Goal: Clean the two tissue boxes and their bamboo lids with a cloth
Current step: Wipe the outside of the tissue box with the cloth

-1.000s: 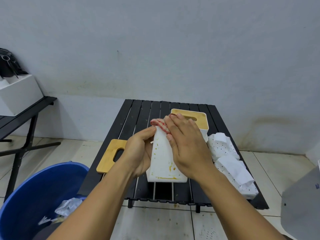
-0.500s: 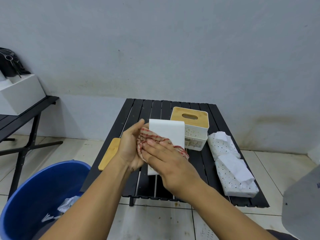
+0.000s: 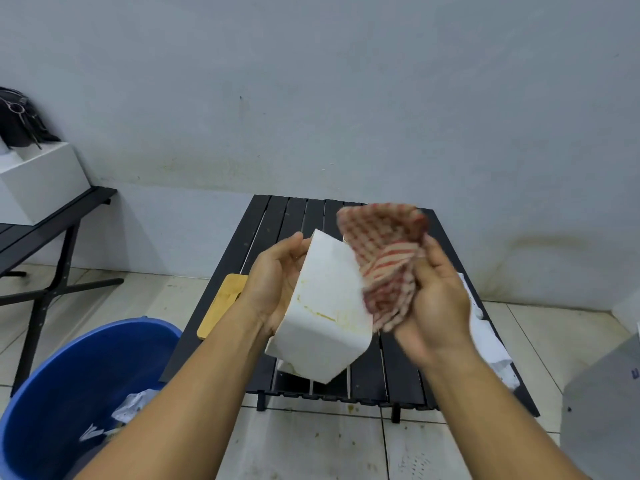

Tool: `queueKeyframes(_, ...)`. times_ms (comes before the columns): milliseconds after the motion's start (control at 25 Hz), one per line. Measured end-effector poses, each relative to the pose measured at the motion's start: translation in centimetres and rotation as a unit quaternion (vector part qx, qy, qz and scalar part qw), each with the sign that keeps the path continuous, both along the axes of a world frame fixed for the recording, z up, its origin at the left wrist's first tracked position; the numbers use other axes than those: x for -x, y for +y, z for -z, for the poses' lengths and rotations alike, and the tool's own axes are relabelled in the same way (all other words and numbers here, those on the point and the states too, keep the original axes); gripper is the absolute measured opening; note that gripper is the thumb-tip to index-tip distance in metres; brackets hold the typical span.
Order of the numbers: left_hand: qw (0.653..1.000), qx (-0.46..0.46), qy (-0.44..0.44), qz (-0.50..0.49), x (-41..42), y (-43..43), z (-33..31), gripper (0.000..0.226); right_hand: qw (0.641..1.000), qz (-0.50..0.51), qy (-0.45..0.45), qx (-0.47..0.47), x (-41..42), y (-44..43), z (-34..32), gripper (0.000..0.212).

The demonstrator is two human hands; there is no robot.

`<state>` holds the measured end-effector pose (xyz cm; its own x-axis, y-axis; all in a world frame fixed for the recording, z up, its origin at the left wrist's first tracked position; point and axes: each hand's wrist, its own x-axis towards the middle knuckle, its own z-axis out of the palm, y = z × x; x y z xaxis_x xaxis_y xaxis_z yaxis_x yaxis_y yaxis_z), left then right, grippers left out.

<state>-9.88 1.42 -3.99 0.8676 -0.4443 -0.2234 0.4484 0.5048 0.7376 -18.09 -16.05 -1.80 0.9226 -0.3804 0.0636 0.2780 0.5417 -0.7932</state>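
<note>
Left hand (image 3: pixel 277 282) clamped on white tissue box (image 3: pixel 325 306), tilted, yellow-smeared, lifted above black slatted counter (image 3: pixel 277 216); right hand (image 3: pixel 436 299) bunching red-checked cloth (image 3: pixel 388 265) against box's upper edge; bamboo lid (image 3: pixel 221 303) at counter's left edge.

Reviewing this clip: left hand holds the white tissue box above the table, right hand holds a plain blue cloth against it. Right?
Not quite. The head view shows the cloth in the right hand is red-and-white checked, not plain blue. The left hand does hold the white tissue box above the table.
</note>
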Motion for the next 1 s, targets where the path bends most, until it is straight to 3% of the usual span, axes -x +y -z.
queueKeyframes(80,1.0,0.003,0.009,0.014,0.1,-0.4,0.3,0.03,0.989,-0.042,0.035,-0.141,-0.1,-2.5,-0.9,0.037)
queueKeyframes(240,0.999,0.003,0.014,0.039,0.5,-1.5,1.2,0.045,0.978,-0.012,0.093,-0.187,0.6,-5.3,-0.7,0.04)
queueKeyframes(360,0.999,0.016,0.018,0.022,-0.2,-1.6,2.6,0.05,0.985,-0.002,0.086,-0.152,0.4,-5.3,-0.6,0.032)
queueKeyframes(400,0.999,0.019,0.029,0.015,-0.4,-1.4,2.9,0.047,0.991,0.001,0.071,-0.11,0.3,-4.8,-0.6,0.026)
queueKeyframes(480,0.999,0.025,0.042,0.018,-0.7,-1.2,3.4,0.043,0.996,0.031,0.06,0.064,0.2,-3.4,-0.8,0.013)
queueKeyframes(520,0.998,0.027,0.042,0.023,-0.8,-1.2,3.6,0.042,0.976,0.045,0.068,0.201,0.3,-2.4,-0.7,0.01)
queueKeyframes(560,0.998,0.028,0.042,0.03,-0.9,-1.3,3.7,0.042,0.929,0.048,0.085,0.357,0.3,-1.6,-0.3,0.013)
queueKeyframes(640,0.997,0.031,0.045,0.045,-1.0,-1.5,3.6,0.041,0.739,0.023,0.126,0.662,-0.5,-0.7,1.5,0.034)
queueKeyframes(680,0.998,0.02,0.045,0.046,-1.1,-1.5,3.5,0.041,0.663,0.002,0.142,0.735,-1.1,-0.5,2.0,0.045)
queueKeyframes(720,0.998,0.005,0.046,0.043,-1.3,-1.5,3.6,0.041,0.63,-0.019,0.154,0.761,-2.0,-0.5,2.3,0.05)
queueKeyframes(880,0.998,-0.02,0.047,0.034,-2.0,-1.4,3.6,0.041,0.617,-0.098,0.167,0.763,-6.6,-1.4,0.9,0.05)
queueKeyframes(1000,0.998,-0.025,0.037,0.036,-1.9,-1.3,3.5,0.037,0.603,-0.151,0.067,0.781,-7.7,-0.4,0.6,0.047)
